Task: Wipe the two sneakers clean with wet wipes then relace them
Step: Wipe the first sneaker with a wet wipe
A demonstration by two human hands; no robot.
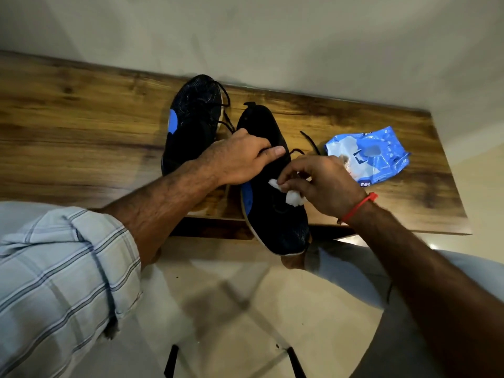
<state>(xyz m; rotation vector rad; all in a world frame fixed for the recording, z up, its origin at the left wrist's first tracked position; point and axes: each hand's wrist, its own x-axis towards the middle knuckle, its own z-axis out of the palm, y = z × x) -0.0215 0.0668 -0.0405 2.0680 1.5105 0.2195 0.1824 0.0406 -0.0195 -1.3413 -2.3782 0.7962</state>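
So both sneakers are on the wooden surface (81,118) against the wall. The far sneaker (193,118) lies flat on the surface, black mesh with a blue patch on its side and its black laces hanging loose. The near sneaker (272,208) sits right beside it, same black with a blue patch, and its toe end sticks out over the front edge of the surface toward the person. The left hand (240,159) grips the near sneaker around its opening, fingers curled over the top and the thumb stretched along the upper. The right hand (319,184) pinches a crumpled white wet wipe (293,199) between thumb and fingers and presses it onto the top of that same sneaker, near the middle. A loose black lace (309,141) trails off the shoe across the surface toward the wipes pack. The wipes pack (368,156) is a crinkly blue and white pouch lying flat on the surface just right of the right hand. The only writing I can read on it is "mee" in white on a darker blue strip at its near edge; the rest is too blurry. There's a red band (360,205) on the right wrist and a rolled-up pale plaid sleeve (68,268) on the left arm.
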